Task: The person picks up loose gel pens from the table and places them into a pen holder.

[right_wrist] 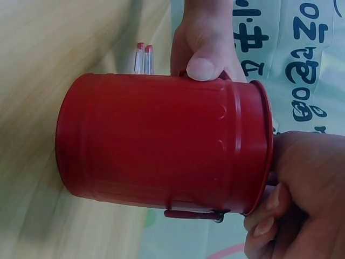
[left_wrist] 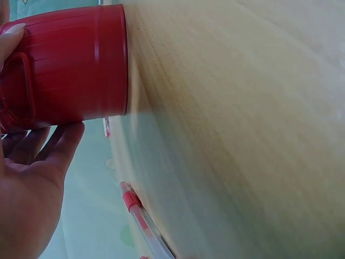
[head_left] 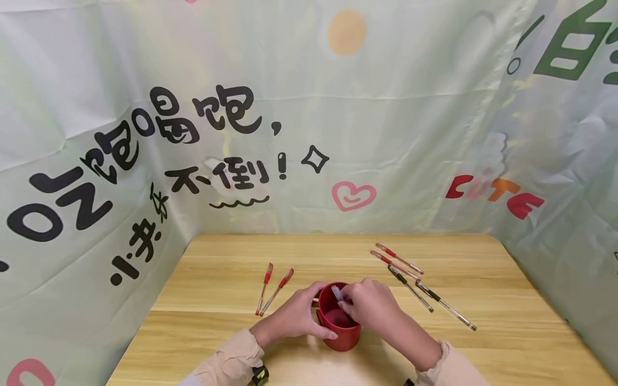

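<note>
A red metal bucket-like cup [head_left: 341, 339] stands upright on the table. My left hand [head_left: 294, 313] grips it from the left, thumb at the near side and fingers behind; in the left wrist view a small loop handle shows beside the thumb [left_wrist: 12, 40]. At the cup's mouth, my right hand [head_left: 374, 303] pinches a slim whitish item [head_left: 336, 292] just inside the rim. Its kind I cannot tell, as the fingers hide part of it. In the right wrist view the right hand [right_wrist: 307, 189] has curled fingers at the rim, and the cup wall hides the item.
Two red-capped pens [head_left: 267, 276] lie left of the cup. To the right lie two more red-capped pens [head_left: 386, 250] and two black-capped pens [head_left: 428, 291], close together. The wooden table [head_left: 193, 289] is bordered by printed cloth [head_left: 410, 134] at the back and sides.
</note>
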Motion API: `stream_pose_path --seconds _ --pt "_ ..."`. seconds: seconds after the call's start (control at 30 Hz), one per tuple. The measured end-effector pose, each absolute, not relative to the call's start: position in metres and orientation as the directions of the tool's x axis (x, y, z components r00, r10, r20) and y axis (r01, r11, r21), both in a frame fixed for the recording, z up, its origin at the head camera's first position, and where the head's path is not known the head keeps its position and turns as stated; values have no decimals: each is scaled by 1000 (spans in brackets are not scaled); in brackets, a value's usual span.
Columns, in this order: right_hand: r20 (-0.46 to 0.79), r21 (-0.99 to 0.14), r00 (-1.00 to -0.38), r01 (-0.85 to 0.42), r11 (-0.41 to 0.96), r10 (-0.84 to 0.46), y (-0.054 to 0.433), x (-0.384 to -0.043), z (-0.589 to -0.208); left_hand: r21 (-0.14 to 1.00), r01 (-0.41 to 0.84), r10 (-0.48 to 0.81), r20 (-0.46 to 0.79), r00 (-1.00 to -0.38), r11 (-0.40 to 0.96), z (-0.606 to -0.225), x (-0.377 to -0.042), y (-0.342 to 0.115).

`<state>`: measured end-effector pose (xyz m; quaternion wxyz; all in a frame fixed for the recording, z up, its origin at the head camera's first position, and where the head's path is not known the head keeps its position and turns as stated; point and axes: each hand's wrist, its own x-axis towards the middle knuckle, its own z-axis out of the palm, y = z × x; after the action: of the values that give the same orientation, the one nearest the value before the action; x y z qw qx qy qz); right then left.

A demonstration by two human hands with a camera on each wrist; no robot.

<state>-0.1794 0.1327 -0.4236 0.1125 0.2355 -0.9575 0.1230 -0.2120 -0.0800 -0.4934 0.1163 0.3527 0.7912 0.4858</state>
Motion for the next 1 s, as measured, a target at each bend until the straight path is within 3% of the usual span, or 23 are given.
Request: stream_pose_path --seconds 0.47,0.7,1.0 --pt "314 -116 -844 -489 864 -435 132 -176 -425 852 440 665 155 -731 285 -495 -213 -81" --pt "414 -276 -798 -569 775 -438 143 -177 -424 872 408 653 145 -743 271 -498 -215 -77" --pt "451 -420 -854 -459 783 -259 173 -188 -420 897 370 647 136 -750 241 -500 -217 -76"
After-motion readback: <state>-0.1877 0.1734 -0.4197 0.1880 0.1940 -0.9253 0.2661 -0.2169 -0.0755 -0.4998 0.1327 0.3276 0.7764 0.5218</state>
